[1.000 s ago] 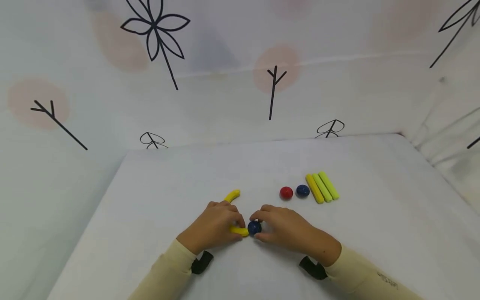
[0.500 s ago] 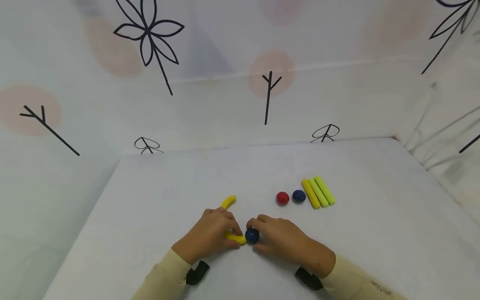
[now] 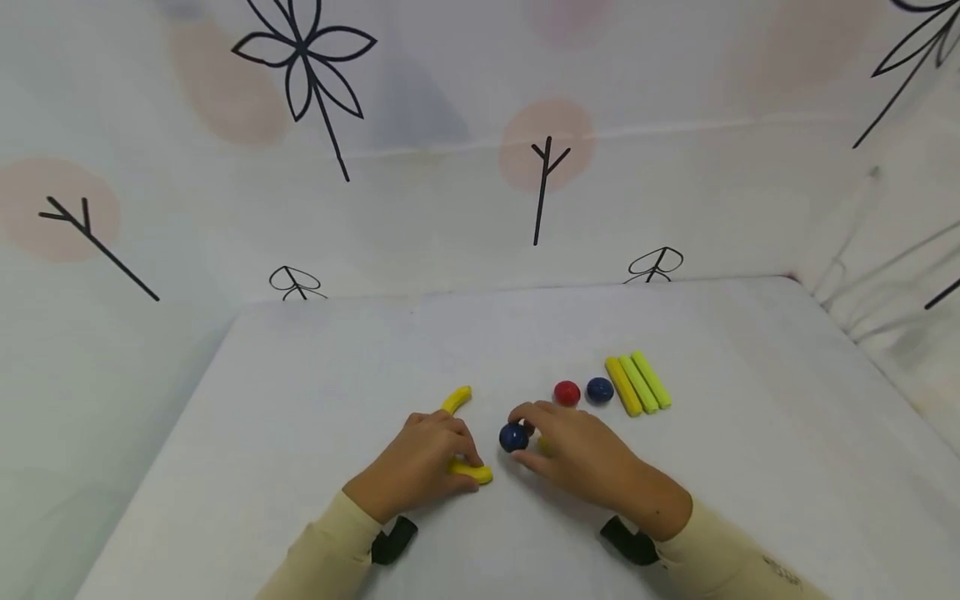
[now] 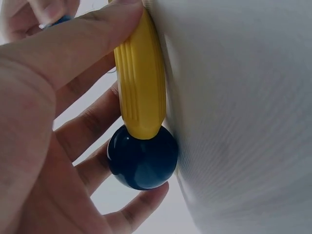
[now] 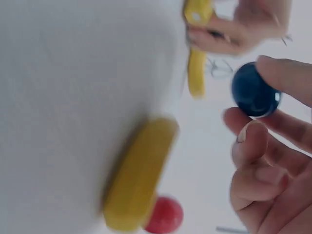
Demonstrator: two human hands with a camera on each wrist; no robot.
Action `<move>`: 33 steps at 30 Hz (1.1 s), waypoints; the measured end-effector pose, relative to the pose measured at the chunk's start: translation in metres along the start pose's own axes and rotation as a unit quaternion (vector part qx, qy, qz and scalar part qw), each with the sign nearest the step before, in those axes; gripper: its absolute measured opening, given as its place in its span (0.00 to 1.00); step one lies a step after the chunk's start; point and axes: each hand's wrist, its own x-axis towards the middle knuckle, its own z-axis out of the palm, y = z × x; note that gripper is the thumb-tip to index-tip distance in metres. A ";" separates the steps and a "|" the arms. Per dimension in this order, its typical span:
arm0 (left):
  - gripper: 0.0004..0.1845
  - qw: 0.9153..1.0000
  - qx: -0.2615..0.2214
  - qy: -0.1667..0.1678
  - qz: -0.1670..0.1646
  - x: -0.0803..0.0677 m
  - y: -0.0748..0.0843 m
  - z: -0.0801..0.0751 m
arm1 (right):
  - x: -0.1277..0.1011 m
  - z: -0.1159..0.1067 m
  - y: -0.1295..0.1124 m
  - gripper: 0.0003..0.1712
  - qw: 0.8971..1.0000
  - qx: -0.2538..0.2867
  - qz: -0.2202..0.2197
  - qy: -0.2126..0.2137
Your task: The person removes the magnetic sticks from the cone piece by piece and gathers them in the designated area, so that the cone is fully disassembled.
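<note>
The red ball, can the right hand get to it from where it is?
Probably yes. The red ball lies just beyond the right hand, with bare table between them. That hand already pinches a blue ball, though.

Glossy dark blue ball (image 3: 513,437); curved ribbed yellow stick (image 3: 472,472); second curved yellow piece (image 3: 457,399); red ball (image 3: 567,392) beside another dark blue ball (image 3: 599,389); three straight sticks (image 3: 638,382), one yellow, two lime-yellow. White tabletop (image 3: 315,367); white backdrop (image 3: 450,208) printed with black line-drawn leaves and pale pink discs; cream sleeves (image 3: 330,542).
</note>
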 end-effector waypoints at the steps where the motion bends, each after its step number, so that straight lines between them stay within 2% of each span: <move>1: 0.10 1.000 0.000 0.000 0.001 0.000 0.000 0.000 | 0.000 -0.004 0.002 0.25 1.000 0.005 0.002 0.019; 7: 0.10 1.000 -0.008 -0.003 -0.002 -0.001 0.000 -0.002 | 0.006 -0.020 0.027 0.24 0.992 0.019 0.015 0.126; 12: 0.10 1.000 -0.013 0.002 0.002 -0.001 -0.002 -0.001 | 0.012 -0.029 0.053 0.25 0.984 0.018 0.049 0.167; 18: 0.10 1.000 -0.017 0.000 0.000 -0.001 -0.003 -0.001 | 0.017 -0.032 0.072 0.27 0.986 0.010 0.079 0.148; 33: 0.11 1.000 -0.020 -0.005 -0.003 0.000 -0.004 -0.001 | 0.021 -0.027 0.086 0.25 0.990 0.021 0.104 0.089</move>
